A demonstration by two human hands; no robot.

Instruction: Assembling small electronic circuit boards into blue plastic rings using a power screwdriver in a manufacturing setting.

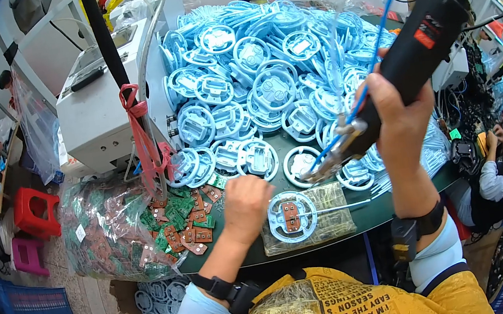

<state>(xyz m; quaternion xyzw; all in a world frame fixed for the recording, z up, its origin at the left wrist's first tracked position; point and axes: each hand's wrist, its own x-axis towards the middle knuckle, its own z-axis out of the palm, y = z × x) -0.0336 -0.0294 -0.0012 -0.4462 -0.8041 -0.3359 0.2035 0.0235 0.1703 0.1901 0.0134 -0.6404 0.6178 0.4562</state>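
Observation:
My right hand (390,104) is wrapped round a black power screwdriver (420,44) with a blue tube along it; its metal tip points down to the left. Below the tip, a light-blue plastic toy steering wheel part (274,220) lies on a tape-wrapped pad (338,225). A brown circuit board (291,215) sits in the wheel's middle, and a thin pale rod extends right from it. Just up and left of this wheel, my left hand (248,198) is closed, knuckles up; whatever its fingers hold is hidden.
Light-blue wheel parts (274,88) are heaped behind the pad. Green and brown boards (186,222) spill from a clear bag (98,238) at left. A grey machine (107,107) stands beyond. Pale rods (421,161) lie at right. Other people work behind and to the right.

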